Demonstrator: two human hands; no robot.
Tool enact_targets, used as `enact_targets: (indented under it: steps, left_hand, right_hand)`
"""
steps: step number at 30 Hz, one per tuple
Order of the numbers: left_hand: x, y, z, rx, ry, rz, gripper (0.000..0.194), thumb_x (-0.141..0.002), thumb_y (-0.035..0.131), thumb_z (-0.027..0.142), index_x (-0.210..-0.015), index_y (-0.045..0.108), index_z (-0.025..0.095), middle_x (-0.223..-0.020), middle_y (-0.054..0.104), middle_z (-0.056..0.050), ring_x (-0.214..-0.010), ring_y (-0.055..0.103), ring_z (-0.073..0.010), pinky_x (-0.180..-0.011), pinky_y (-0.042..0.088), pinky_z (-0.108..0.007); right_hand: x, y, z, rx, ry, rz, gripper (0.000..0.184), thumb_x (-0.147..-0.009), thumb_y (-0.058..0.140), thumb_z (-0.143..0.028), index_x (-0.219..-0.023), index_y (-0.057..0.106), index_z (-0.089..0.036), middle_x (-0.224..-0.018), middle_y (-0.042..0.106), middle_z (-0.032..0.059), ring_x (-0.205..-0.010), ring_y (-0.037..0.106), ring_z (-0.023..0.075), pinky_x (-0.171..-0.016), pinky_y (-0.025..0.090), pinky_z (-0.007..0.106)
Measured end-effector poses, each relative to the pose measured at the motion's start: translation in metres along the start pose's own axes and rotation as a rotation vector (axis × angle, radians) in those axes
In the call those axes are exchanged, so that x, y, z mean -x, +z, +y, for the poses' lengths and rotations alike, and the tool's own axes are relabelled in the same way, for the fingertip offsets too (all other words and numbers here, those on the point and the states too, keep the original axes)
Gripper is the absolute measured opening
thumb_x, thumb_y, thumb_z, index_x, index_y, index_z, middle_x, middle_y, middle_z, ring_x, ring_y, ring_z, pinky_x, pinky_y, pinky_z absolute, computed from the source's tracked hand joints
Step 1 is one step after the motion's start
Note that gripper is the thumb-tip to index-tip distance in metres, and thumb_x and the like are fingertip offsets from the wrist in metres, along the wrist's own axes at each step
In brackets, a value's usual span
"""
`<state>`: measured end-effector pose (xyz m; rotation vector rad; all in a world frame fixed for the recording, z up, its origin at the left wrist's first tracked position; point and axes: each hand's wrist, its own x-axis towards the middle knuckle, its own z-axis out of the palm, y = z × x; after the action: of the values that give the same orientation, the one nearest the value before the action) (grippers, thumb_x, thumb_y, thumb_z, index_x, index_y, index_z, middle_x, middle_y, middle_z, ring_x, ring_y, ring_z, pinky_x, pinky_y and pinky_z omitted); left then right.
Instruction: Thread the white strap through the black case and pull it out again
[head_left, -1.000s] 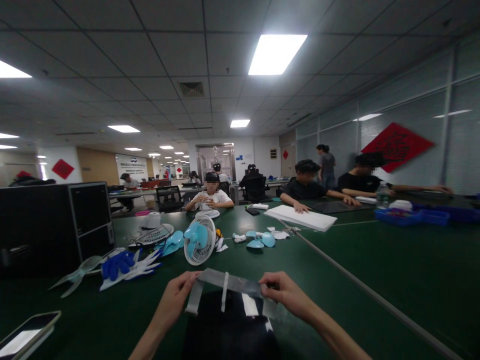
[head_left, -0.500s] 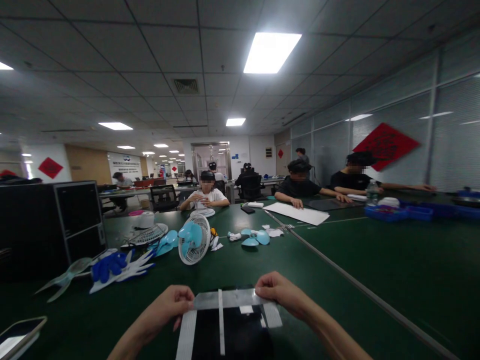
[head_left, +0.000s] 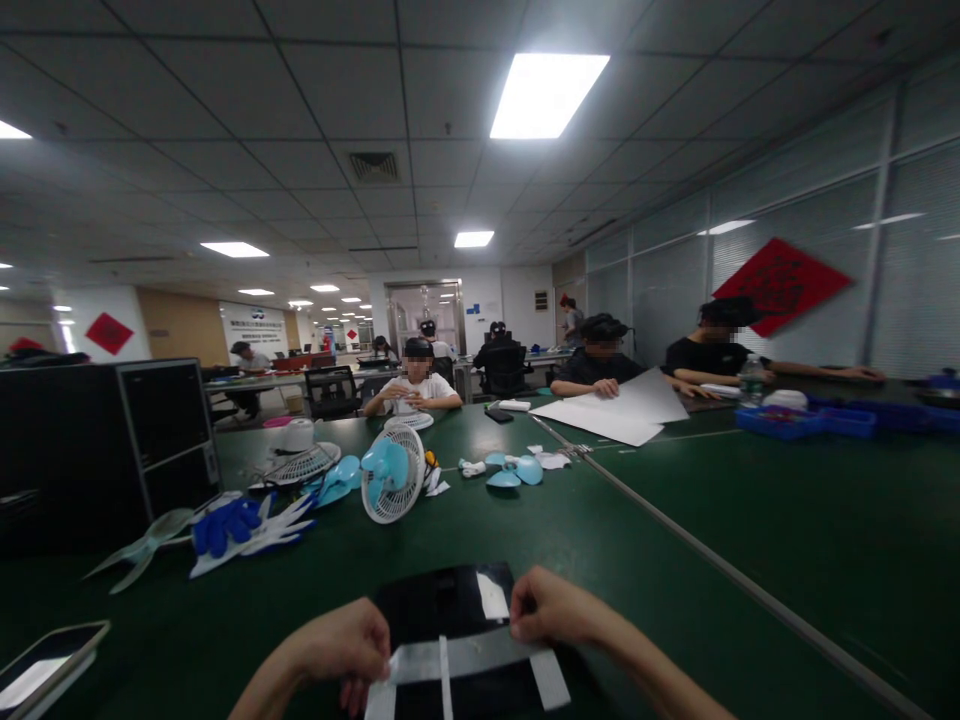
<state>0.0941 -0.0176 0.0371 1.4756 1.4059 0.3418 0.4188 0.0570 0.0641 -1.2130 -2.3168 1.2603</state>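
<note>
My left hand [head_left: 346, 645] and my right hand [head_left: 551, 612] each pinch one end of a grey-white strip of tape [head_left: 465, 660], held level and low near the table's front edge. More strips hang down from it. Under the strip lies a flat black sheet [head_left: 442, 605] with a small white patch on it. Both hands are closed on the strip's ends. The lower part of the sheet runs out of view at the bottom.
A small white fan with blue blades [head_left: 390, 485] stands mid-table, with loose blue blades [head_left: 514, 470], a fan grille [head_left: 304, 465] and blue-white gloves [head_left: 240, 525] around it. A phone [head_left: 45, 670] lies at the left front, a black box [head_left: 112, 445] behind it. Several people sit across the green table [head_left: 750, 520].
My hands have brought the tape strip down and nearer to me, from above the black sheet's far edge to over its near part. A seated person across has lifted a white sheet.
</note>
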Motion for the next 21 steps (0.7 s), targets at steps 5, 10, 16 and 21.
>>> enact_targets:
  steps: [5, 10, 16, 21]
  left_hand:
    - [-0.004, 0.001, -0.004, -0.046, -0.018, 0.025, 0.020, -0.059, 0.067, 0.032, -0.070, 0.062, 0.016, -0.050, 0.062, 0.003, -0.041, 0.054, -0.0114, -0.040, 0.040, -0.021]
    - [0.000, 0.005, 0.006, -0.098, -0.022, 0.037, 0.018, -0.060, 0.066, 0.033, -0.066, 0.061, 0.016, -0.050, 0.061, 0.003, -0.041, 0.053, -0.0104, -0.041, 0.040, -0.021]
    - [0.004, 0.007, 0.010, -0.094, -0.015, 0.045, 0.017, -0.059, 0.064, 0.031, -0.066, 0.058, 0.017, -0.049, 0.061, 0.004, -0.041, 0.053, -0.0099, -0.039, 0.038, -0.020]
    - [0.006, 0.007, 0.012, -0.116, -0.032, 0.065, 0.013, -0.061, 0.060, 0.027, -0.069, 0.059, 0.017, -0.050, 0.061, 0.004, -0.042, 0.053, -0.0098, -0.041, 0.039, -0.020]
  right_hand:
    - [-0.003, 0.001, 0.005, 0.113, -0.011, 0.015, 0.017, -0.065, 0.065, -0.015, -0.080, 0.073, -0.016, -0.068, 0.066, -0.0022, -0.062, 0.057, 0.0118, -0.054, 0.040, 0.020]
    - [-0.002, 0.002, 0.004, 0.200, -0.024, 0.040, 0.017, -0.066, 0.065, -0.016, -0.081, 0.075, -0.017, -0.071, 0.069, -0.0012, -0.064, 0.059, 0.0131, -0.054, 0.040, 0.020]
    - [-0.001, 0.002, 0.002, 0.231, -0.042, 0.033, 0.018, -0.067, 0.066, -0.017, -0.081, 0.076, -0.018, -0.071, 0.070, -0.0006, -0.064, 0.059, 0.0130, -0.054, 0.039, 0.020]
    - [-0.002, 0.003, 0.004, 0.235, -0.056, 0.043, 0.018, -0.067, 0.065, -0.017, -0.083, 0.075, -0.018, -0.072, 0.070, -0.0006, -0.065, 0.059, 0.0126, -0.054, 0.038, 0.019]
